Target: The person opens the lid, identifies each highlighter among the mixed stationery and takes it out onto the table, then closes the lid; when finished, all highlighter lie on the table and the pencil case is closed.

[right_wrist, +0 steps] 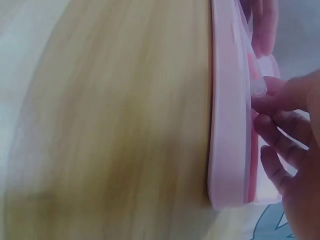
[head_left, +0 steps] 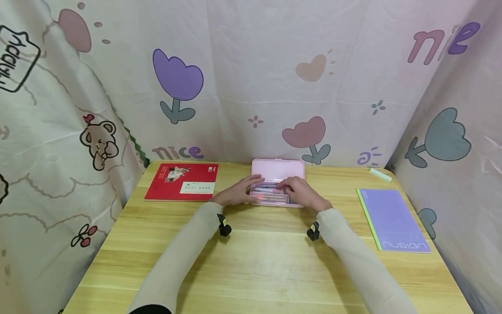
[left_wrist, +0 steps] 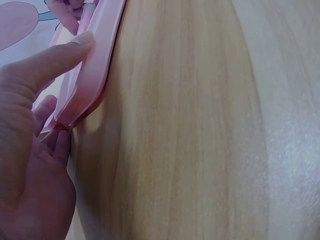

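A pink pencil case (head_left: 277, 169) lies at the back middle of the table, its lid raised toward the curtain. Several pens (head_left: 270, 190) lie inside it. My left hand (head_left: 237, 192) holds the case's left end, thumb along the front rim and other fingers round the end, as the left wrist view shows. Over the right half of the case is my right hand (head_left: 302, 193), fingers curled down into it. In the right wrist view, its thumb and forefinger pinch the end of a pen with a clear tip (right_wrist: 257, 86); its other fingers bend beside the inner edge.
A red notebook (head_left: 168, 179) lies to the left of the case. On the right are a purple notebook (head_left: 396, 218) with a green spine and a small pale eraser-like bar (head_left: 380, 175). A printed curtain (head_left: 243, 78) hangs right behind the wooden table (head_left: 274, 261).
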